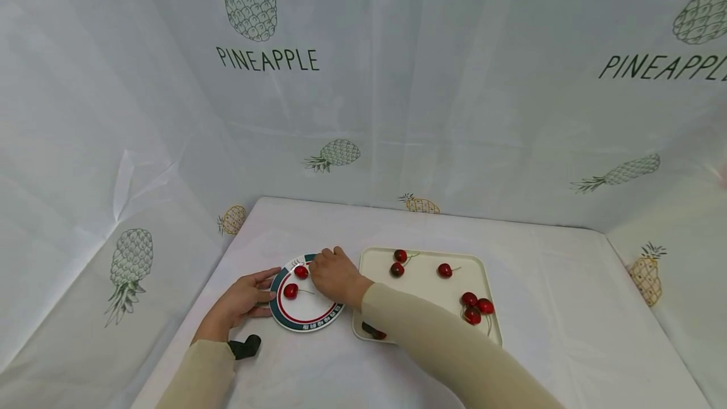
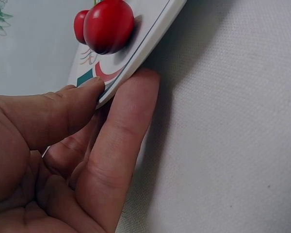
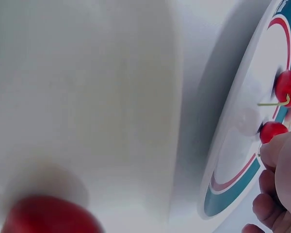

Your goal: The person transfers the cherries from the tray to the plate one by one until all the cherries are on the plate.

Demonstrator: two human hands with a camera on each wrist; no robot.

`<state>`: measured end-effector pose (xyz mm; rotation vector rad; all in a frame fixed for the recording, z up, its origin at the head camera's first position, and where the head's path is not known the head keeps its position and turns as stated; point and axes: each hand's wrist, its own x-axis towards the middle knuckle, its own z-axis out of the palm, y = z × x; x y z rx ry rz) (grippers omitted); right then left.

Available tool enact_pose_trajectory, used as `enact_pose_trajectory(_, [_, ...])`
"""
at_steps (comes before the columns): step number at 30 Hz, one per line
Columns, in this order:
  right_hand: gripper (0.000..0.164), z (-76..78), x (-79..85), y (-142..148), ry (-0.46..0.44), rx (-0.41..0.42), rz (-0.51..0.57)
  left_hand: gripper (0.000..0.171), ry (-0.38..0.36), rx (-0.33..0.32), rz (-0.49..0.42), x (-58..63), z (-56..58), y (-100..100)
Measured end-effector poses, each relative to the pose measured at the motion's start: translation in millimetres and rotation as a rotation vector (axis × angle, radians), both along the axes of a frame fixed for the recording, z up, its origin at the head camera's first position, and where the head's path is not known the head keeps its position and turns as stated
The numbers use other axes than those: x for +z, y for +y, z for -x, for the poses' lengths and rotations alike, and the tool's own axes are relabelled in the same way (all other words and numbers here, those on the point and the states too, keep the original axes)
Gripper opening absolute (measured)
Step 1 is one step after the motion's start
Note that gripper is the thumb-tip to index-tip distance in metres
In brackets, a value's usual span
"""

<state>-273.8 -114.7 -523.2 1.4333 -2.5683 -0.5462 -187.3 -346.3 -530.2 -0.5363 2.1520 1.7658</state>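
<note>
A round white plate point(image 1: 307, 322) with a teal-and-red patterned rim stands on the left of the table. My left hand point(image 1: 241, 300) grips its left edge, with the thumb point(image 2: 82, 104) on the rim and fingers underneath. Two red cherries lie towards the plate's left side; the nearer cherry point(image 1: 291, 291) has its stem pointing right. Over the plate, my right hand point(image 1: 336, 275) has its fingers curled, with thumb and fingertips right at the farther cherry point(image 3: 273, 132). That cherry's stem is hidden behind the hand.
Right of the plate is a cream rectangular tray point(image 1: 423, 289), partly covered by the right forearm point(image 1: 437, 339). It holds several cherries, including a cherry point(image 1: 445, 270) near the middle and a cluster at the right. A pineapple-print sheet point(image 1: 431, 112) hangs behind the white table point(image 1: 545, 295).
</note>
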Motion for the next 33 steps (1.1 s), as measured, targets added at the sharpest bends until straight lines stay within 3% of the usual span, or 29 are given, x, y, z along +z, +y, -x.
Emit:
enact_pose_trajectory(18, [0.033,-3.0,10.4,4.1,-0.005,-0.020,0.063,0.067,0.001,-0.006,0.007,-1.4,0.3,-1.5])
enact_pose_trajectory(28, [0.025,-3.9,35.3,36.8,-0.003,-0.057,0.129,0.067,-0.006,-0.013,0.026,-2.8,0.4,-2.0])
enact_pose_trajectory(33, [0.026,-4.9,41.9,58.5,0.016,-0.029,0.179,0.067,-0.008,-0.006,0.033,-4.4,1.7,-1.7])
